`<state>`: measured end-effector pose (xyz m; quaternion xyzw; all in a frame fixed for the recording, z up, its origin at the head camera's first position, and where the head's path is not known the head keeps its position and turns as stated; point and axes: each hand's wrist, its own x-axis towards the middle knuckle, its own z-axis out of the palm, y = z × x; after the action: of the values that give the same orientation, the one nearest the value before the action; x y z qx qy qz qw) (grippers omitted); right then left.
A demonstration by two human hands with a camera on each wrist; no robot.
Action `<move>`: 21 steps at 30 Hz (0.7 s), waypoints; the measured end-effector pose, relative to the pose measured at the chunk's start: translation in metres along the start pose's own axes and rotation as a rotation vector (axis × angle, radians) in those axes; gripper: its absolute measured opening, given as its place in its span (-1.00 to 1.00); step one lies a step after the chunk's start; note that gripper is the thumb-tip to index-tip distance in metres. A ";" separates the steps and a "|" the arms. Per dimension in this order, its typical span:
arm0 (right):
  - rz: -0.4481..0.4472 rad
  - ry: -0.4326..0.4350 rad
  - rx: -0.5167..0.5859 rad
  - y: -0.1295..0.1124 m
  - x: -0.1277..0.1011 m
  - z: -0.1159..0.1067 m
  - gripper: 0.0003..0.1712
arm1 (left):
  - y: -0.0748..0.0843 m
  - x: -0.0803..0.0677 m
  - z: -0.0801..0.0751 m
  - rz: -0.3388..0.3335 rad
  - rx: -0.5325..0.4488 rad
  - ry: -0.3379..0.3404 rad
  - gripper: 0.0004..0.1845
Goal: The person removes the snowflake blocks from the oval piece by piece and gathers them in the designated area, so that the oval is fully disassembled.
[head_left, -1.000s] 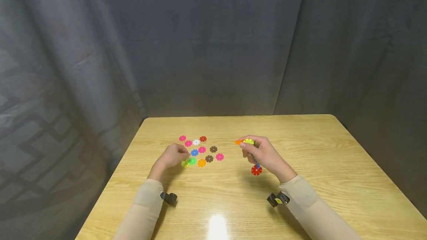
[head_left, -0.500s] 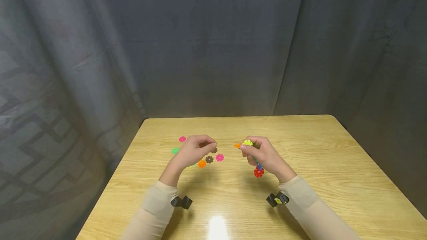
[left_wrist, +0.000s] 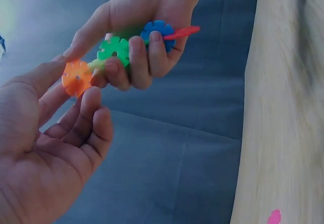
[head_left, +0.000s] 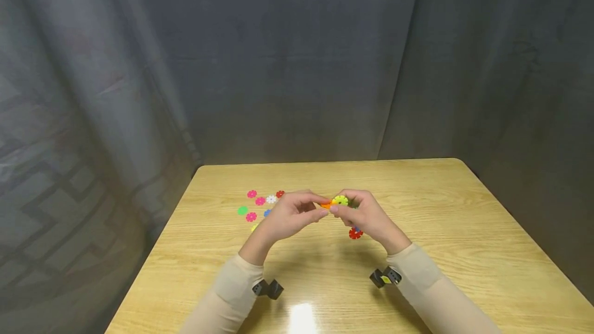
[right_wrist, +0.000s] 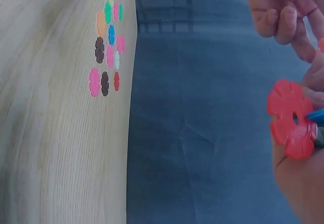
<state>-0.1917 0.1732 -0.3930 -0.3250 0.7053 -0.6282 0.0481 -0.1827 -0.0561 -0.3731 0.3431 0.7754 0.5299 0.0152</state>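
My left hand (head_left: 294, 215) pinches a notched orange snowflake disc (left_wrist: 77, 78) between thumb and fingers. That disc sits at the end of a chain of interlocking snowflake discs, whose other end my right hand (head_left: 364, 215) grips. In the left wrist view, a green disc (left_wrist: 114, 50) and a blue disc (left_wrist: 158, 34) show along the chain, partly covered by the right fingers. A yellow disc (head_left: 340, 200) rises between the hands in the head view. The red disc (right_wrist: 292, 118) sticks out at the chain's far end, below the right hand. Both hands are close together above the table.
Loose snowflake discs lie flat on the wooden table (head_left: 431, 210) to the left, among them a green disc (head_left: 243, 210), a pink disc (head_left: 251, 217) and a white disc (head_left: 271, 199). The left hand hides several in the head view. Grey curtains (head_left: 287, 66) stand behind the table.
The left hand has moved right from the loose discs to the orange disc and now pinches it. A green disc and a pink disc show where that hand was. The right hand stays nearly still.
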 end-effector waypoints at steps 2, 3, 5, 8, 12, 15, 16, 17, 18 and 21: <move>-0.007 0.001 -0.002 0.000 0.000 0.000 -0.84 | -0.001 0.000 0.001 0.011 0.002 0.021 -0.79; -0.011 0.001 0.000 0.000 0.000 0.000 -0.83 | -0.002 -0.001 0.002 0.018 -0.001 0.031 -0.80; -0.027 -0.004 0.004 0.001 0.001 0.000 -0.80 | -0.002 -0.001 0.002 0.022 -0.020 0.050 -0.81; -0.047 -0.017 0.023 0.001 0.001 0.001 -0.77 | -0.004 -0.002 0.002 0.033 -0.029 0.076 -0.81; -0.054 -0.021 0.058 0.001 0.002 0.002 -0.78 | -0.006 -0.003 0.001 0.050 -0.045 0.113 -0.81; -0.042 0.000 0.058 0.002 0.002 0.003 -0.80 | -0.005 -0.004 0.001 0.038 -0.069 0.159 -0.83; -0.038 0.010 0.054 0.002 0.002 0.003 -0.80 | -0.005 -0.004 0.001 0.035 -0.077 0.175 -0.83; -0.034 0.020 0.049 0.002 0.002 0.004 -0.79 | -0.005 -0.004 0.001 0.030 -0.082 0.192 -0.83; -0.031 0.031 0.044 0.002 0.002 0.004 -0.78 | -0.005 -0.004 0.001 0.026 -0.084 0.209 -0.83; -0.024 0.055 0.035 0.001 0.003 0.006 -0.74 | -0.005 -0.003 0.000 0.022 -0.081 0.243 -0.83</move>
<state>-0.1919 0.1668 -0.3942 -0.3154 0.6913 -0.6496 0.0268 -0.1831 -0.0594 -0.3785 0.2841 0.7457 0.5985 -0.0710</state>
